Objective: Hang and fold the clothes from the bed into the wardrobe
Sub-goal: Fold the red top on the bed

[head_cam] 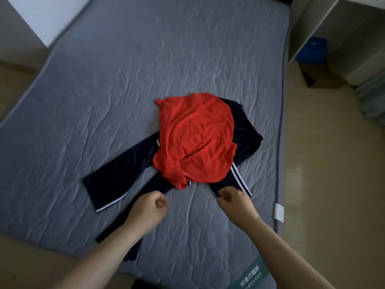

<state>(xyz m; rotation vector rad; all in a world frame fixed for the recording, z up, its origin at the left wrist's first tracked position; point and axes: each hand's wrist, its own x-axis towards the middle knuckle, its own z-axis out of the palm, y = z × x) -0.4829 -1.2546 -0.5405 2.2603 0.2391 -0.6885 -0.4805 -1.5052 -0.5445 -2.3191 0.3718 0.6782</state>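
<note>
Red shirt (195,138) sits crumpled mid-bed (125,80), heaped on dark trousers (116,174) with white side stripes, legs splayed toward the near edge. Left hand (150,203) hovers just above the mattress by one trouser leg, grip clenched, nothing seen inside it. Right hand (235,200) is curled right at the striped cuff of the other leg; can't tell whether that grip has the cloth. Tiny white lettering on the shirt hem, too small to read. Green label (250,276) at the mattress corner carries white Chinese characters, blurred. Blank white tag (279,212) on the right edge.
</note>
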